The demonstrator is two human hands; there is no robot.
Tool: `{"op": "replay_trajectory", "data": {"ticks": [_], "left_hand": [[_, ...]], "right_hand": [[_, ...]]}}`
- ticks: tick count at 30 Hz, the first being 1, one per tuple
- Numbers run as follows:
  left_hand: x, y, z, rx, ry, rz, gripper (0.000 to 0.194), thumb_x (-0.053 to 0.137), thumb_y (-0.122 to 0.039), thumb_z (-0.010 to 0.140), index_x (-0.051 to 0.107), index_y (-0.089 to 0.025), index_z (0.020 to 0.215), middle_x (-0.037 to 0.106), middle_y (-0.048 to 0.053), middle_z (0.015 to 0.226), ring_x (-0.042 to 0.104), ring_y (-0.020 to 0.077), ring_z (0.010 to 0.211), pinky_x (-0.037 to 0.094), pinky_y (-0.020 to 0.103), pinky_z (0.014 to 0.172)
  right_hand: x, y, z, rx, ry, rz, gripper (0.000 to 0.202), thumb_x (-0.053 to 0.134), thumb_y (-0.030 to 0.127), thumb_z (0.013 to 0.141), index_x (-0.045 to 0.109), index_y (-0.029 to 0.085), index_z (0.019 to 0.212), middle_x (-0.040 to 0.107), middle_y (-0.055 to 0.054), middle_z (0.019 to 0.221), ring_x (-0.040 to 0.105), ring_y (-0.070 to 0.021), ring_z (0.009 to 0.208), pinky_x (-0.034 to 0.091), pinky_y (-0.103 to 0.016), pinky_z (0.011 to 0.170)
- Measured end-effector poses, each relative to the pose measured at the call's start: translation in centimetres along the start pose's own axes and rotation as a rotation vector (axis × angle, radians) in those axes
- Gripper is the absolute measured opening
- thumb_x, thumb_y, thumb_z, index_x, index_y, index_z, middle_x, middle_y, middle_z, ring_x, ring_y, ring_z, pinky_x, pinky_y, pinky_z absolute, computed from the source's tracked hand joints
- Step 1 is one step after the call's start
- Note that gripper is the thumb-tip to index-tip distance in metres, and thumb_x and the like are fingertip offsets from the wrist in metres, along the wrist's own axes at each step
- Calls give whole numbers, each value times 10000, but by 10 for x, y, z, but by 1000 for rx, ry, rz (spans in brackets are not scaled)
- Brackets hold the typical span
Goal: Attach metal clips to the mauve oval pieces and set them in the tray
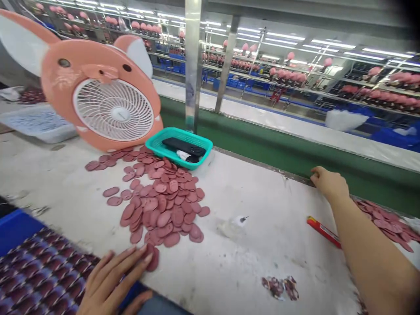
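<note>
My left hand [114, 280] lies palm down at the near table edge, its fingers stretched out. Its fingertips touch a few dark pink oval pieces [152, 258]. Just beyond them spreads a loose heap of similar flat pink ovals [164, 205], some showing small holes. My right hand [330, 183] reaches to the table's far edge, beside the green belt [256, 144]. Its fingers are bent and closed together; anything between them is hidden. Under the right forearm lies a red and yellow box cutter-like stick [324, 232].
A pink pig-shaped fan [121, 114] stands back left, next to a teal basket [179, 162] holding a black case. More pink ovals [387, 221] lie at right. Shiny scraps [280, 288] sit near the front. A metal post [193, 65] rises behind the basket. Patterned sheets [42, 271] lie lower left.
</note>
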State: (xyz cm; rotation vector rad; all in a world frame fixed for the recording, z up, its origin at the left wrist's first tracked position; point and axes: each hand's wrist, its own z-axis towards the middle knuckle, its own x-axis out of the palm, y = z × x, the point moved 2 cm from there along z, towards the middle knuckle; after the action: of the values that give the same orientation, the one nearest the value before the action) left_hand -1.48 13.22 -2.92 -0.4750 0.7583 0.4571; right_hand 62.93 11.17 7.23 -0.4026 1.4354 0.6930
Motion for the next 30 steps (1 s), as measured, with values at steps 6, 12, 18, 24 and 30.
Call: {"op": "replay_trajectory", "data": {"ticks": [6,12,18,24,30], "left_hand": [[0,-6,2,142,-67,-39,381,701,-50,861,731,-262,1177,799,74,1100,692,226,1096,386,421,1132],[-9,-18,5,-46,-102,-330,434,666,-18,850,786,-357,1092,825,0,1046,742,202,968,433,376,1044],[-23,-68,13,-798,-201,-813,140,754,-288,864,820,-261,984,831,60,931,744,216,855,579,290,750],[-28,-111,19,-1153,-76,-1281,240,902,-398,677,844,-223,830,816,67,803,722,199,762,555,193,573],[-35,-121,5,-1233,175,-1457,352,863,-526,692,828,-202,825,799,69,789,725,187,695,565,195,521]], "right_hand": [[9,66,-75,-211,119,-6,245,592,354,1006,648,181,1171,658,-80,1203,663,-209,1031,572,-410,891],[-3,98,-161,-351,140,145,197,651,332,966,670,167,1071,691,-58,1070,669,-202,959,558,-429,890],[-44,130,-283,-434,40,667,233,576,384,932,721,205,967,745,-71,973,680,-207,792,562,-386,797],[-8,186,-401,-526,403,1128,270,629,457,925,723,217,1008,762,-28,836,724,-161,705,589,-243,608],[-1,183,-407,-620,575,1250,129,690,319,910,776,225,931,745,-37,795,697,-160,726,559,-260,680]]}}
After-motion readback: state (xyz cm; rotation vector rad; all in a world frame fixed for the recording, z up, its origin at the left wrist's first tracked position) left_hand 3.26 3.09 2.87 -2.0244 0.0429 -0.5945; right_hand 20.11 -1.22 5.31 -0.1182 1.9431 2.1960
